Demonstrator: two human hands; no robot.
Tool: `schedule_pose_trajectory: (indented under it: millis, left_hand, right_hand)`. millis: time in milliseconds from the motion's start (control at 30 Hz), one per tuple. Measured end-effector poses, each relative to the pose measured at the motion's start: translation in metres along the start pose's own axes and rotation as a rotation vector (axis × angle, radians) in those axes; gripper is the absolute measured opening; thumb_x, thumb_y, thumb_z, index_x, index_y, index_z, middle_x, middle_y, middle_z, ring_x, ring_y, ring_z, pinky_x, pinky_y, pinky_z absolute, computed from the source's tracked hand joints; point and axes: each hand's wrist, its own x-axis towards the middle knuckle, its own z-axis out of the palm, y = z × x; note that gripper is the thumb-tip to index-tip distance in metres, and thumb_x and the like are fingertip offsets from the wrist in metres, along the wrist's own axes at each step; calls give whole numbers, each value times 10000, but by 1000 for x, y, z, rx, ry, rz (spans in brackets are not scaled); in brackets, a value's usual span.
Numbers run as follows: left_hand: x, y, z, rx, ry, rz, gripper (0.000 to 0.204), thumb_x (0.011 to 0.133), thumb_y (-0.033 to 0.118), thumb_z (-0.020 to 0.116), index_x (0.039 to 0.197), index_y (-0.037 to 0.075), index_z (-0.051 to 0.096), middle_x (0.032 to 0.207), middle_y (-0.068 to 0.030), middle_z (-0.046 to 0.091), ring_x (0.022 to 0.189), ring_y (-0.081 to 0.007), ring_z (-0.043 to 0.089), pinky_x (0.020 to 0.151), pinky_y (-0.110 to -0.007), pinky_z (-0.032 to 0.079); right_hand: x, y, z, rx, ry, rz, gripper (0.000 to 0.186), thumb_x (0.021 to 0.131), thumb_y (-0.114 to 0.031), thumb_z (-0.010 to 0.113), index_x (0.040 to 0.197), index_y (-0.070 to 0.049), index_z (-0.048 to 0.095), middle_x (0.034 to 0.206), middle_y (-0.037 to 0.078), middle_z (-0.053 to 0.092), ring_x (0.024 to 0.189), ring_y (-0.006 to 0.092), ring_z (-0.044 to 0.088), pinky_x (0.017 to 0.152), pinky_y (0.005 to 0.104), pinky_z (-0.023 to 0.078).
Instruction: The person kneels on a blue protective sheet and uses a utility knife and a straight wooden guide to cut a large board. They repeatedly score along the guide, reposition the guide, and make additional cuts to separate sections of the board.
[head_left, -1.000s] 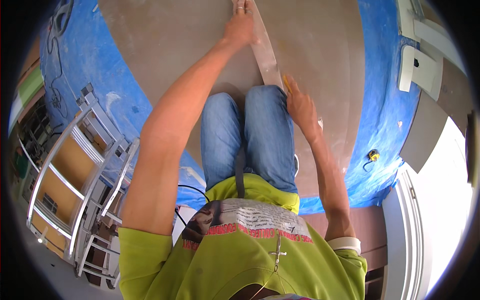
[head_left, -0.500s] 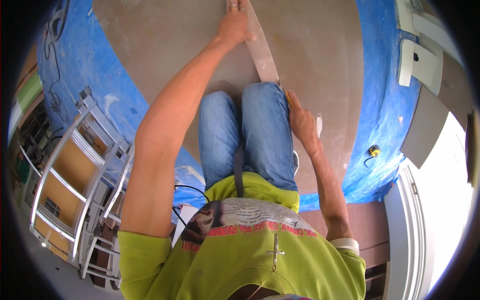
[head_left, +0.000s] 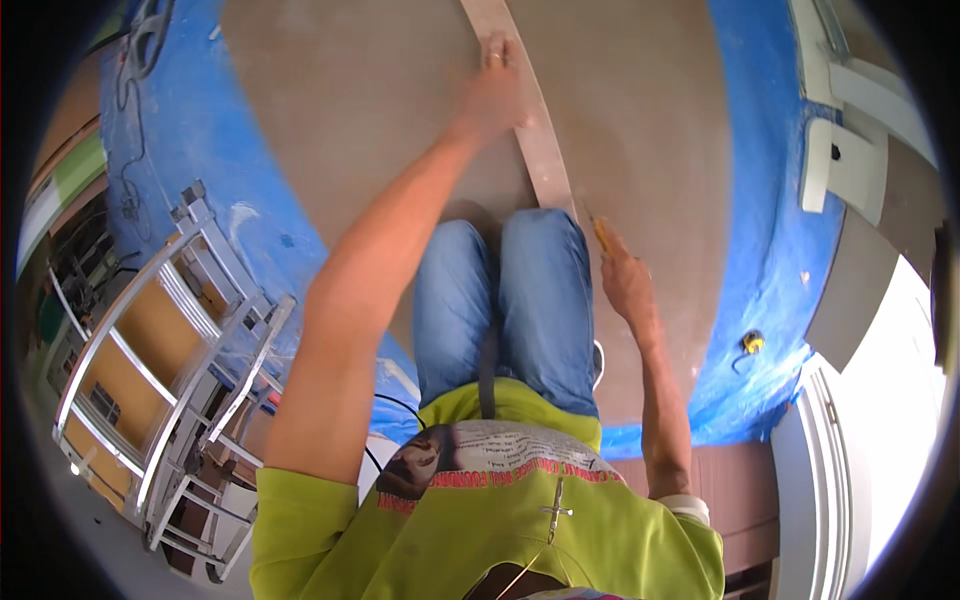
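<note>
1. From where I stand, the person's right hand (head_left: pixel 630 285) is closed around a yellow-handled knife (head_left: pixel 603 237), fingers curled in, with the handle jutting forward past them.
2. The knife's thin tip points forward and a little left, just beside the near end of a long pale straightedge strip (head_left: pixel 549 165); I can't tell whether it touches the surface below.
3. That strip lies flat on a broad brown-grey board (head_left: pixel 650 110), running away at a slant toward the far left, its near end meeting the person's knee.
4. The left hand (head_left: pixel 497 100), a ring on one finger, reaches out over the strip's left edge. It is blurred, so I can't tell how far the fingers are open or whether they grip anything.
5. The person's legs, in blue jeans (head_left: pixel 548 300), are over the board, knees forward, between the two forearms.
6. Blue plastic sheeting (head_left: pixel 765 200) shows along both sides of the board.
7. On its right-hand stretch sits a yellow-and-black tape measure (head_left: pixel 753 343), well apart from the right hand.
8. Over on the left stands a metal ladder (head_left: pixel 146 368), and beyond it a dark cord (head_left: pixel 138 130) trails across the sheeting.
</note>
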Motion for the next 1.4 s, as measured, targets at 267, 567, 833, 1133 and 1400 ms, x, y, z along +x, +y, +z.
schedule_pose_trajectory:
  millis: [267, 567, 833, 1133, 1400]
  left_hand:
    - [1, -4, -1, 0, 17, 25, 1210, 640, 283, 933, 1542, -97, 222, 1657, -238, 138, 1546, -367, 157, 1164, -498, 379]
    - [-2, 2, -5, -27, -28, -15, 1251, 609, 246, 948, 1557, -58, 192, 1664, -208, 111, 1551, -368, 112, 1163, -507, 389]
    - [-6, 3, -7, -212, -8, -14, 1257, 588, 140, 950, 1559, -54, 174, 1665, -195, 72, 1556, -357, 80, 1112, -633, 420]
    - [0, 1, -1, -43, -101, -52, 1286, 585, 266, 949, 1563, -56, 179, 1672, -185, 84, 1560, -343, 73, 1156, -462, 423]
    - [0, 0, 1, -48, -40, 2, 1289, 570, 251, 954, 1561, -53, 189, 1667, -195, 104, 1558, -353, 87, 1144, -445, 440]
  right_hand:
    - [149, -87, -50, 92, 220, -198, 483, 1015, -180, 468, 1496, -154, 439, 1195, 296, 634, 1047, 512, 600, 885, 558, 486]
    - [272, -161, -56, 71, 308, -333, 485, 1003, -215, 478, 1484, -149, 461, 1150, 302, 663, 1046, 496, 628, 922, 547, 494]
    - [276, -176, -60, 10, 278, -290, 497, 990, -204, 479, 1482, -139, 466, 1147, 288, 676, 1075, 480, 630, 943, 527, 495]
    - [273, -203, -85, -82, 113, -291, 570, 900, -141, 493, 1469, -116, 482, 1073, 251, 713, 999, 449, 672, 864, 522, 531]
    - [260, -178, -64, -114, 198, -308, 545, 925, -301, 573, 1422, -84, 520, 1181, 252, 673, 1086, 429, 654, 947, 498, 516]
